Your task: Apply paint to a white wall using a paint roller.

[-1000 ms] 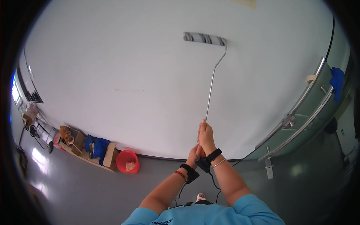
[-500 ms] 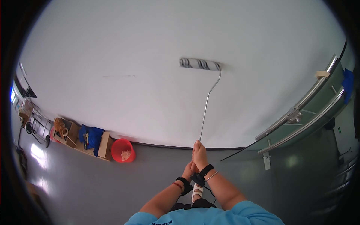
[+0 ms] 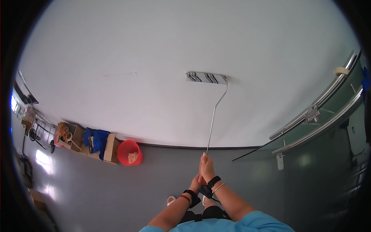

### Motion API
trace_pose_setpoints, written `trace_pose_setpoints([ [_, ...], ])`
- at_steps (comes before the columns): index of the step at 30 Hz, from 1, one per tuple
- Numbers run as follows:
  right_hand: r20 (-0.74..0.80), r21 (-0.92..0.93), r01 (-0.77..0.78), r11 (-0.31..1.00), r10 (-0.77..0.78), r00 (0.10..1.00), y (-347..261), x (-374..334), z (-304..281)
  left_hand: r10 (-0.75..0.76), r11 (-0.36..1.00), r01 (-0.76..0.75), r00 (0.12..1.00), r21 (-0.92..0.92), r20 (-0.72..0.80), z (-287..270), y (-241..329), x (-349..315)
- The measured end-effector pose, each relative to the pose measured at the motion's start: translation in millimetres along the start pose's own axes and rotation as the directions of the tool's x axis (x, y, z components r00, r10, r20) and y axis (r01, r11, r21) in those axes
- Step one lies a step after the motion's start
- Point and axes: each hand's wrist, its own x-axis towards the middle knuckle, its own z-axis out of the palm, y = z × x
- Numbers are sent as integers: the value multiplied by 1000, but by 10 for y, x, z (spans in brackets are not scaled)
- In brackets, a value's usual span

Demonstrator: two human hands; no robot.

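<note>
I hold a paint roller on a long thin metal pole (image 3: 213, 116) with both hands clasped one over the other at its lower end. My right hand (image 3: 207, 167) is uppermost on the handle, my left hand (image 3: 196, 183) just below and behind it. The striped grey-and-white roller head (image 3: 206, 77) lies flat against the white wall (image 3: 135, 58), above and slightly right of centre. Both wrists wear black bands, and light blue sleeves show at the lower edge.
A red bucket (image 3: 129, 152) stands on the grey floor (image 3: 116, 193) by the wall's dark skirting. Left of it are cardboard boxes (image 3: 110, 149), a blue cloth (image 3: 97, 140) and tools. A glass door with metal rails (image 3: 317, 116) is at the right.
The roller head has come down the wall, and my clasped hands have dropped lower with the pole. The view has tilted downward, showing more floor.
</note>
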Motion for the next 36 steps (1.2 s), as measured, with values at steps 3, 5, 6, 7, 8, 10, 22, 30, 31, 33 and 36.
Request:
trace_pose_setpoints([
  [3,44,175,-124,977,118,992,172,-4,101,20,1000,-21,999,-20,-40,-40,-156,40],
  [5,39,168,-125,978,121,992,285,-50,108,8,999,-9,999,-34,-42,-14,-184,0],
  [6,42,155,-126,980,121,992,293,-60,96,-2,998,-1,999,-56,-51,8,-171,-43],
  [7,41,158,-125,979,120,992,293,-58,96,-3,999,1,999,-40,-51,12,-130,-69],
  [8,47,160,-132,978,126,991,288,-55,98,-1,999,-1,999,-37,-50,3,-123,-62],
  [10,53,169,-129,977,122,991,262,-66,107,1,998,-2,1000,-62,-25,-44,-86,-40],
  [22,-39,42,129,991,-128,991,-403,164,-52,187,982,-186,982,21,-18,92,626,8],
  [30,-72,145,204,968,-195,978,-1258,776,-332,314,950,-314,949,-4,31,337,1467,467],
  [31,-93,131,269,954,-258,962,-1360,840,-364,301,952,-298,953,-69,40,419,1672,437],
  [33,-132,120,378,918,-362,923,-1598,962,-462,330,942,-320,938,-101,102,591,2136,281],
  [36,-120,134,391,910,-377,918,-2064,1100,-635,426,905,-417,889,-89,170,697,2527,300],
])
